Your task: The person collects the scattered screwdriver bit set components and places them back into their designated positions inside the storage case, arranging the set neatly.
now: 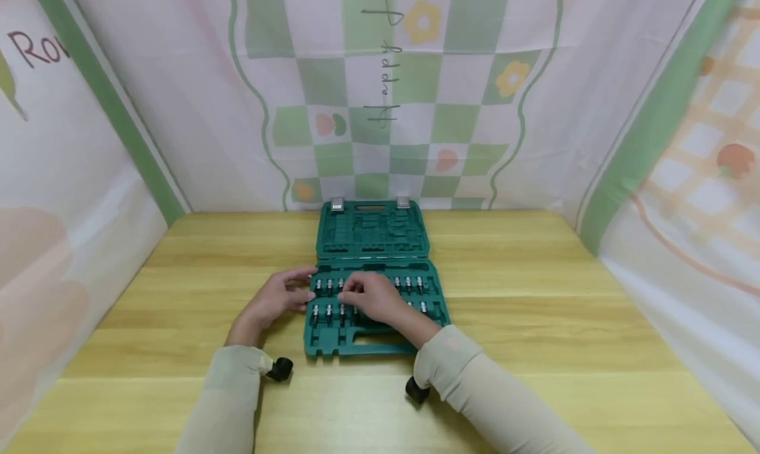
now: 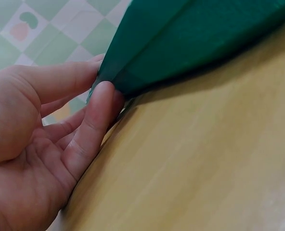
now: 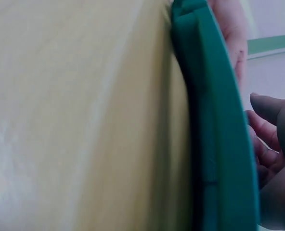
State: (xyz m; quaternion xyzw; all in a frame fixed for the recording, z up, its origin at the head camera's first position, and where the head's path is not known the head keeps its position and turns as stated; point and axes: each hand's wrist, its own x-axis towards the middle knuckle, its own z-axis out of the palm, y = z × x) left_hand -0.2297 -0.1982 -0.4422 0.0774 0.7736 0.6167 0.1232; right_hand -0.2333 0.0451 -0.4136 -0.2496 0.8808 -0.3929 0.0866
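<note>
A green plastic tool case point(image 1: 324, 344) lies open on the wooden table. Two rows of small socket bits point(image 1: 329, 313), silver at one end and dark at the other, sit in its near half. My left hand point(image 1: 274, 299) grips the case's left edge, thumb at the rim; the left wrist view shows fingers point(image 2: 97, 110) against its lower corner. Over the middle of the case is my right hand point(image 1: 377, 295), bent at the fingers, thumb and forefinger close beside the third bit of the upper row. I cannot tell whether a bit is between those fingertips. The right hand hides several slots.
The case's lid point(image 1: 371, 233) leans back at the far side, with moulded recesses and two silver latches point(image 1: 338, 204). Behind it hangs a checked cloth point(image 1: 404, 97). Wooden tabletop point(image 1: 534, 335) surrounds the case. A black wrist camera point(image 1: 417, 390) is near the case's front edge.
</note>
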